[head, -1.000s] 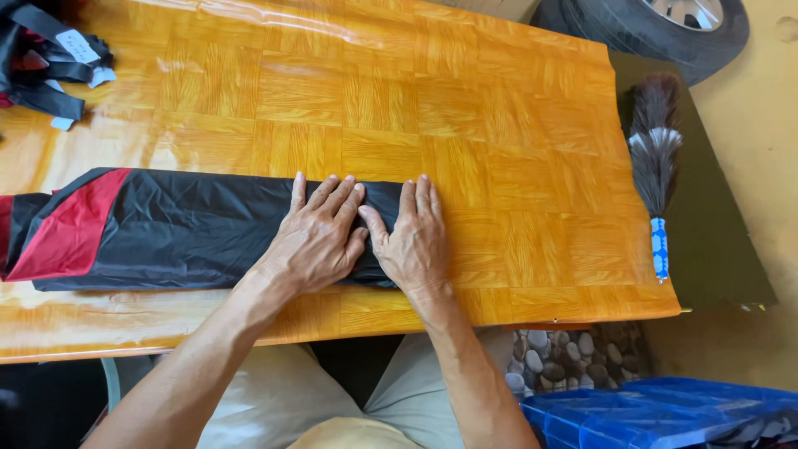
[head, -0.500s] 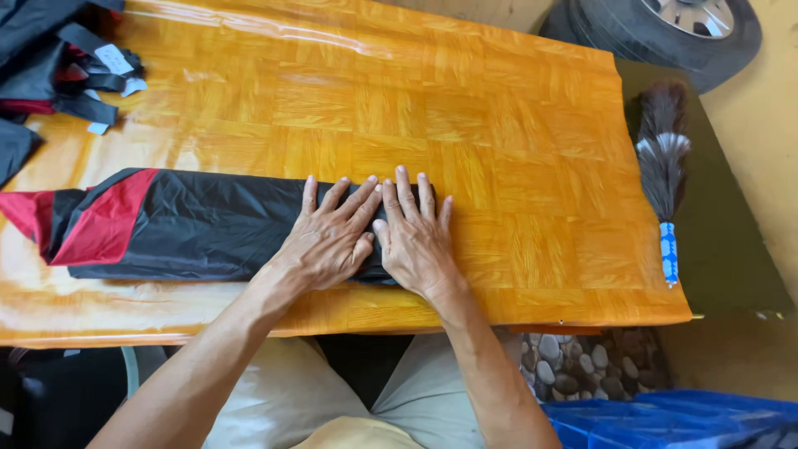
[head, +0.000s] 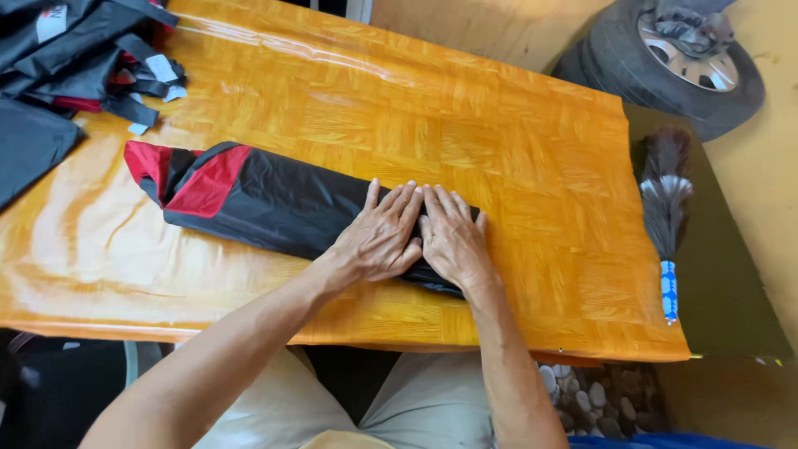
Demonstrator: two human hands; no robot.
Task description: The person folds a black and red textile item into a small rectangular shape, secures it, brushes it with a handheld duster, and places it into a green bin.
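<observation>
A long black and red folded garment [head: 249, 195] lies across the glossy orange wooden table [head: 465, 133]. My left hand [head: 381, 234] and my right hand [head: 453, 237] rest flat side by side on its right end, fingers spread and pointing away from me. Both palms press the fabric down; neither hand grips it. The red panels show at the garment's left end.
A heap of black garments with white tags [head: 75, 50] sits at the table's far left corner. A feather duster with a blue handle [head: 665, 208] lies beyond the right edge. A car tyre [head: 682, 58] leans at the back right.
The view has shifted, so the garment sits more to the right and tilted. Both hands stay pressed on its right end, now closer together.
</observation>
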